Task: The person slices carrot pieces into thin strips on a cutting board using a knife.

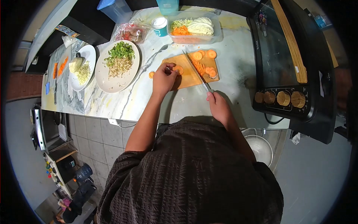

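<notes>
As the right hand grips a knife, the left hand curls by carrot slices, its hold unclear.

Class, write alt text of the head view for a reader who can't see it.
A person's right hand holds a knife slanted across a cutting board of carrot slices and shreds, the left hand close to slices on the left side. Beyond sits a clear tub of cut vegetables; leftward, a plate of sprouts and chopped greens.
</notes>
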